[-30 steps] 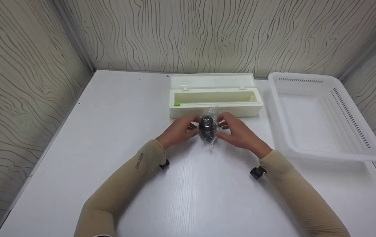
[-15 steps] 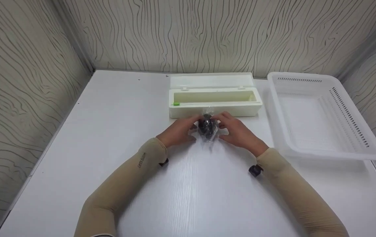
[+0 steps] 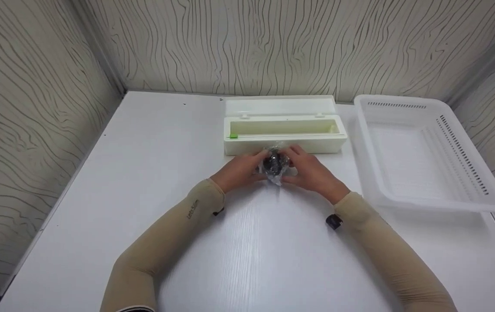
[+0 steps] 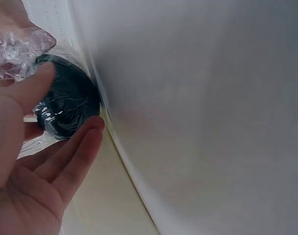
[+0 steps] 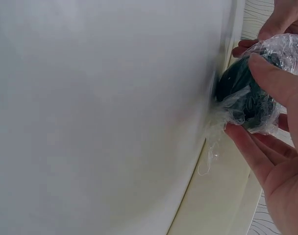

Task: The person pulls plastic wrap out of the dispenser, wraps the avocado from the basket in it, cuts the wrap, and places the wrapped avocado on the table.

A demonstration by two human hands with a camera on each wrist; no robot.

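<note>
A dark green, rounded object [image 3: 273,164] wrapped in clear cling film stands at the table's middle, just before a white box. My left hand [image 3: 238,172] holds it from the left, thumb on the near side and fingers on the far side. From the right, my right hand [image 3: 312,173] grips it and its film in the same way. Crumpled cling film [image 4: 14,51] bunches at the right side in the left wrist view. A loose film tail [image 5: 215,147] hangs off in the right wrist view. The object's far side is partly hidden by fingers.
The long white cling film dispenser box [image 3: 247,148] lies behind the hands, its lid [image 3: 279,105] folded back. A green slider [image 3: 233,136] sits at the left of its front rail. A white plastic basket [image 3: 373,169] stands at the right. Patterned walls enclose the table [image 3: 143,130].
Both hands have closed in around the wrapped object, fingertips now over its far end. The film's near end, which stuck out toward me, is now gathered in against the object.
</note>
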